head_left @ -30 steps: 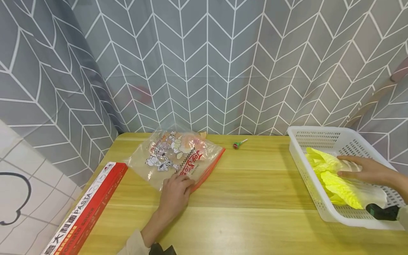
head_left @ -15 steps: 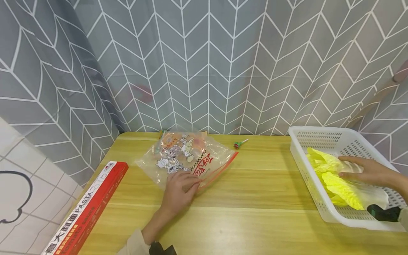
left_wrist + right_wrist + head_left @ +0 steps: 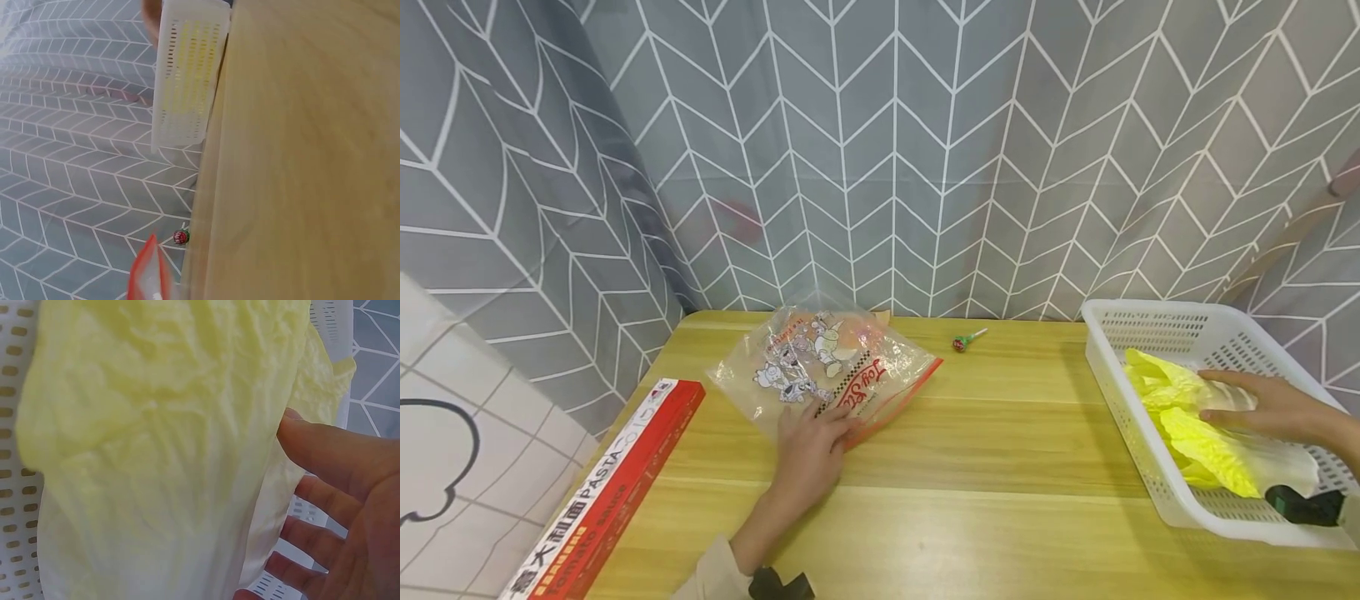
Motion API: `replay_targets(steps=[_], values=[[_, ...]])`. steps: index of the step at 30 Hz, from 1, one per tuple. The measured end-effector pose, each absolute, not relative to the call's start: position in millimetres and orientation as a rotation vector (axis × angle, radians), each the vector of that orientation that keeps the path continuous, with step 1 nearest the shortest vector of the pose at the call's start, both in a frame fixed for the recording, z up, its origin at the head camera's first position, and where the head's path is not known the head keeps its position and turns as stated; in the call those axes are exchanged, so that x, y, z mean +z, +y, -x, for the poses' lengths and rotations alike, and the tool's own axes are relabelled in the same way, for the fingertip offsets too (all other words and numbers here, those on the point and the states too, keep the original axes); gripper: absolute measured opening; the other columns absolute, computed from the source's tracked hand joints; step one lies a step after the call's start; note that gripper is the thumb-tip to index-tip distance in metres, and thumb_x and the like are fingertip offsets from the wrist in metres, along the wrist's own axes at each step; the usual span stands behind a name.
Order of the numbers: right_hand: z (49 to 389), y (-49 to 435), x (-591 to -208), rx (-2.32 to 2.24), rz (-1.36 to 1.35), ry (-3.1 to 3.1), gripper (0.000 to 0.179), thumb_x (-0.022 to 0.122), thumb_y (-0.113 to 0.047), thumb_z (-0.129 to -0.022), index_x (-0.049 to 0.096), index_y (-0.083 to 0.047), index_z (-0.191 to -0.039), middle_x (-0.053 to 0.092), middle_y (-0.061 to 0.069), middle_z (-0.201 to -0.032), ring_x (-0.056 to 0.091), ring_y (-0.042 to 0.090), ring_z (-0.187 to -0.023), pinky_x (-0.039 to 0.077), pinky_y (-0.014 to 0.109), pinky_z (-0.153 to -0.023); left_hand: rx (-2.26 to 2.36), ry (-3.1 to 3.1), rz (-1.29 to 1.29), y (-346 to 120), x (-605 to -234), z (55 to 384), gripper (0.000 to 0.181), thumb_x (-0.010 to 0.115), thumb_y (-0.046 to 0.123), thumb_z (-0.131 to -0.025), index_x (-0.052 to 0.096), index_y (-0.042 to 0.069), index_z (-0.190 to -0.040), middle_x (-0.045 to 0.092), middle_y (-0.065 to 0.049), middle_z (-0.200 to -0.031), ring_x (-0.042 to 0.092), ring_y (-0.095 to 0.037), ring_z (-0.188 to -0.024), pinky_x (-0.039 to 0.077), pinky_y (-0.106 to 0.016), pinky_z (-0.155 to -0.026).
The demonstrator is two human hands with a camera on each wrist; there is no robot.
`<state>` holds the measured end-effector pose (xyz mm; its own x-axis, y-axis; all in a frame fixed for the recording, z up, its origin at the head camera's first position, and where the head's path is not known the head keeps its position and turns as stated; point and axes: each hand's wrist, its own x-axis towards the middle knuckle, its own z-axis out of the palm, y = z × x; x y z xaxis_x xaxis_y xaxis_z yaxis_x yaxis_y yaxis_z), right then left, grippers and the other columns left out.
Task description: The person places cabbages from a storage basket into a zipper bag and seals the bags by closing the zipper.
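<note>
A clear zip bag (image 3: 790, 346) with cartoon prints and an orange-red closure strip lies at the back left of the table. My left hand (image 3: 808, 450) rests on its near side, fingers spread over the plastic. An orange shape shows through the bag; what it is stays unclear. Only the bag's red-edged corner (image 3: 150, 275) appears in the left wrist view. At the right, yellow-white Chinese cabbage leaves (image 3: 1213, 450) lie inside a white perforated basket (image 3: 1120, 450). My right hand (image 3: 1273, 404) touches the leaves, its thumb and fingertips against their edge (image 3: 262, 531) in the right wrist view.
A small lollipop (image 3: 968, 340) with a green and red wrapper lies near the table's back edge. A long red and white pasta box (image 3: 617, 475) lies along the left edge. A grey patterned curtain (image 3: 895, 167) hangs behind the wooden table (image 3: 955, 500).
The bag slid right under my left hand, then back left. My left fingers, more bunched half a second ago, are now spread wider. My right hand and the leaves have stayed put.
</note>
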<state>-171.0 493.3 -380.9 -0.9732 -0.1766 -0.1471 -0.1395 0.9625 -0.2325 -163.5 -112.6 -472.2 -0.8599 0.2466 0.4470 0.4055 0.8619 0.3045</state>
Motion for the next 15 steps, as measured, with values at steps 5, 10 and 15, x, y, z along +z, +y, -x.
replay_targets(steps=[5, 10, 15], values=[[171.2, 493.1, -380.4, -0.315, 0.252, 2.956, 0.073, 0.066, -0.038, -0.096, 0.041, 0.015, -0.140, 0.034, 0.055, -0.138, 0.038, 0.076, -0.116, 0.035, 0.086, -0.083, -0.450, -2.452, 0.447, -116.2, -467.1, 165.4, 0.037, 0.074, 0.001, -0.081, 0.077, 0.023, -0.111, 0.074, -0.004, -0.124, 0.058, -0.042, -0.130, 0.025, -0.076, -0.112], [171.7, 494.9, -380.7, -0.314, 0.249, 2.959, 0.073, 0.068, -0.036, -0.096, 0.041, 0.015, -0.140, 0.034, 0.055, -0.137, 0.038, 0.075, -0.116, 0.035, 0.086, -0.085, -0.584, -2.358, 0.440, -116.4, -464.8, 166.6, 0.036, 0.072, 0.004, -0.085, 0.076, 0.021, -0.116, 0.075, -0.004, -0.124, 0.061, -0.040, -0.128, 0.026, -0.072, -0.112], [172.5, 499.9, -382.6, -0.282, 0.237, 2.974, 0.075, 0.076, -0.027, -0.089, 0.041, 0.017, -0.138, 0.038, 0.053, -0.135, 0.044, 0.070, -0.114, 0.039, 0.082, -0.086, -0.919, -2.403, 0.317, -116.1, -471.1, 170.6, 0.026, 0.074, 0.010, -0.089, 0.077, 0.018, -0.114, 0.076, -0.003, -0.119, 0.067, -0.033, -0.119, 0.034, -0.062, -0.110]])
